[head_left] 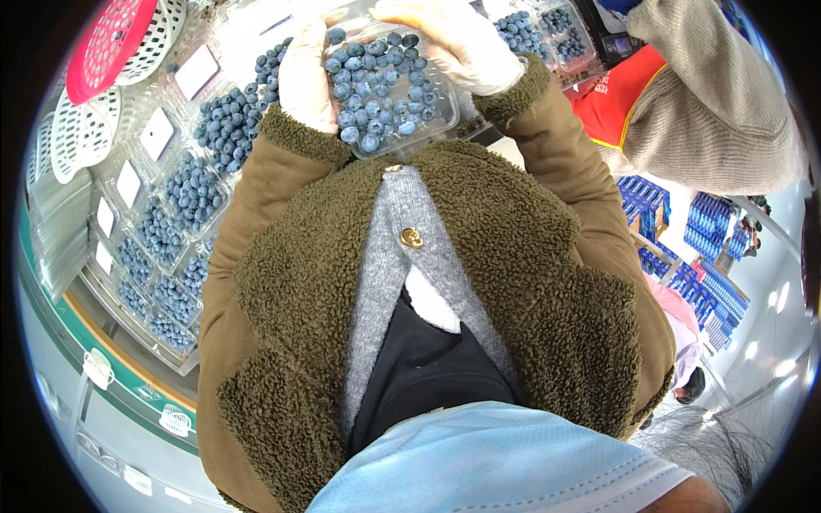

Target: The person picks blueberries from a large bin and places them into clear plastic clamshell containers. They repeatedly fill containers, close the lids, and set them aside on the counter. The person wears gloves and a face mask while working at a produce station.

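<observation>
A clear plastic punnet (pixel 440 107) of blueberries (pixel 376 90) is between my hands at the top middle, in front of my chest. My left hand (pixel 308 81) runs along its left side, fingers pointing away from me and curled in at the far corner. From the right, my right hand (pixel 453 43) reaches over the far right corner with its fingers bent toward the rim. Both hands look covered by thin pale gloves. The berries lie loosely, and bare plastic shows along the right side. The far fingertips are partly cut off by the picture's edge.
Rows of filled blueberry punnets (pixel 195 192) with white labels (pixel 156 134) stand at the left. Beyond them are white baskets (pixel 84 132), a pink basket (pixel 109 43) and stacked clear lids (pixel 64 231). More punnets (pixel 522 32) and a co-worker's knitted sleeve (pixel 718 103) are at the right.
</observation>
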A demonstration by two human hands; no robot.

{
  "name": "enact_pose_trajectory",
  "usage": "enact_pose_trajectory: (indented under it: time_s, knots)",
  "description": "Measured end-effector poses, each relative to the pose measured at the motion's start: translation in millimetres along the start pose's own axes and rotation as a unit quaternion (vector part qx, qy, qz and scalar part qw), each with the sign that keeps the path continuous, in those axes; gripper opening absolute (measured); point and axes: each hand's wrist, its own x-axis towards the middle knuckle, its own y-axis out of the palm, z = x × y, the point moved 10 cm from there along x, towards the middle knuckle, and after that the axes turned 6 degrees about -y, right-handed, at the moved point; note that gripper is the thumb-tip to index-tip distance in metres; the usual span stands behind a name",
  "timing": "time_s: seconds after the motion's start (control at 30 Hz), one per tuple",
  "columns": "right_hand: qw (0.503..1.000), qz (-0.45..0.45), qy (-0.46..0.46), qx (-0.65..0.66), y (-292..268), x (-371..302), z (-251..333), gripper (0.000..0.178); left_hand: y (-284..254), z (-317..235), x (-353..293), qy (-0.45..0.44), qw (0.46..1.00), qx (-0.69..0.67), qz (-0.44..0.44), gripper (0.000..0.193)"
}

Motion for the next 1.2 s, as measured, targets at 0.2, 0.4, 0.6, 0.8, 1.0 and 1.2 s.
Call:
enact_pose_trajectory:
  time_s: [0.2,0.4,0.6,0.8,1.0,1.2]
  knots:
    - [0.998,-0.037,-0.011,-0.05,26,19,13,0.054,-7,4,11,0.001,0.999,-0.002,0.041,0.037]
    - [0.998,-0.026,-0.049,0.044,58,26,23,0.039,-45,6,21,0.008,1.0,0.022,-0.008,0.04]
    - [0.999,-0.015,-0.043,0.025,32,-4,39,0.047,-39,32,12,-0.13,0.991,0.021,-0.013,0.061]
    - [0.998,0.019,-0.065,-0.016,59,3,66,0.063,-5,31,7,-0.196,0.966,-0.064,0.158,0.06]
    - [0.993,-0.011,-0.064,-0.097,59,1,58,0.033,-46,35,35,-0.057,0.997,-0.006,0.048,0.056]
    - [0.997,-0.021,0.068,-0.026,33,-17,15,0.036,-45,7,29,0.106,0.99,0.069,0.066,0.05]
